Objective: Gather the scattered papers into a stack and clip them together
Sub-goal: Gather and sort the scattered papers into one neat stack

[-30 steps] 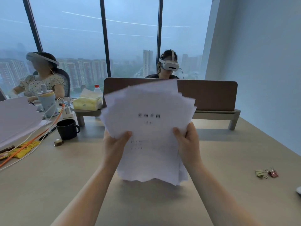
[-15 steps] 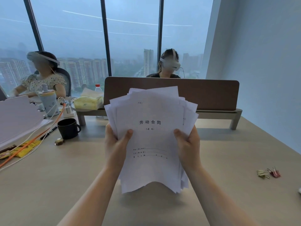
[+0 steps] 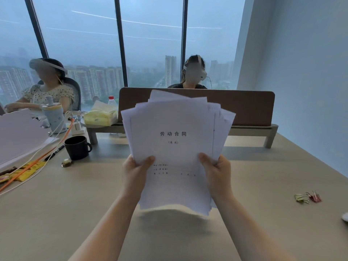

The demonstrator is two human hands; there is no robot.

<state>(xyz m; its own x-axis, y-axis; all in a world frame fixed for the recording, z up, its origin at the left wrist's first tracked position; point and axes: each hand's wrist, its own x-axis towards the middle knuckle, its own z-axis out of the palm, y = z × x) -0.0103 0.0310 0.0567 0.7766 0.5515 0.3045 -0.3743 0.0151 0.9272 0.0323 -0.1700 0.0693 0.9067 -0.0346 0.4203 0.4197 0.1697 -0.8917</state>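
Note:
I hold a stack of white papers [image 3: 175, 147] upright above the beige table [image 3: 56, 213]; the front sheet carries printed text. My left hand [image 3: 134, 171] grips the stack's left edge and my right hand [image 3: 216, 174] grips its right edge, thumbs on the front sheet. The sheets are uneven, with corners fanning out at the top and right, and the bottom edge hangs just above the tabletop. Two binder clips, one gold [image 3: 302, 198] and one red [image 3: 316, 197], lie on the table to the right, apart from my hands.
A black mug [image 3: 77, 147], a pen [image 3: 54, 152] and cables sit at the left. A brown divider panel [image 3: 244, 108] stands across the table behind the papers. Another pile of paper [image 3: 18, 136] lies far left. Two people sit beyond.
The stack has been drawn together and squared somewhat: sheets fan out less than a second ago. Both hands keep their hold at the sides.

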